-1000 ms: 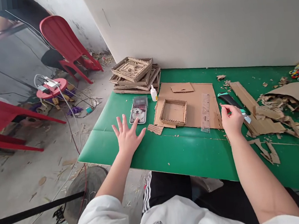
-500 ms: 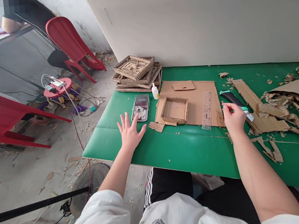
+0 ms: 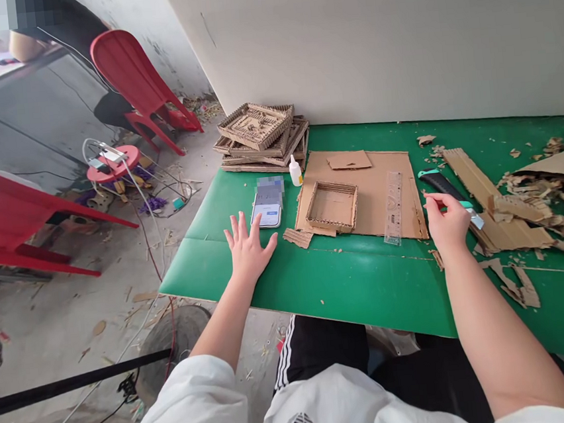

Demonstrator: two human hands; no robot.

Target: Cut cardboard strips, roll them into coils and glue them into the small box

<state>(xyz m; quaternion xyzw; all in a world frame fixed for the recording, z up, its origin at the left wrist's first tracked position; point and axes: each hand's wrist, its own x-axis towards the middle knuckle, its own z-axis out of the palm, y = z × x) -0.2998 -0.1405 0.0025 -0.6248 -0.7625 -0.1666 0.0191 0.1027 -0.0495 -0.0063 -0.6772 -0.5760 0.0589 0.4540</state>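
Observation:
My left hand [image 3: 250, 251] lies with fingers spread at the near edge of a smartphone [image 3: 267, 217], whose lit screen is pale with a blue button. One fingertip touches or hovers over the phone; which, I cannot tell. My right hand [image 3: 447, 223] is closed in a pinch; what is between the fingertips, if anything, is too small to name. Beside and partly behind it lies a black and teal utility knife [image 3: 440, 183]. Between my hands, a small square cardboard tray [image 3: 334, 206] and a clear ruler [image 3: 393, 209] rest on a flat cardboard sheet [image 3: 372, 219].
A white glue bottle [image 3: 295, 171] stands near a stack of cardboard frames [image 3: 259, 130] at the back left. Torn cardboard strips [image 3: 513, 229] and a rolled cardboard piece [image 3: 562, 174] cover the right of the green table [image 3: 369, 283]. A person sits beyond, on a red chair [image 3: 132, 73].
The phone's screen has switched from a dog picture to a pale page with a blue button. Both hands keep nearly the same pose; the whole view has shifted slightly.

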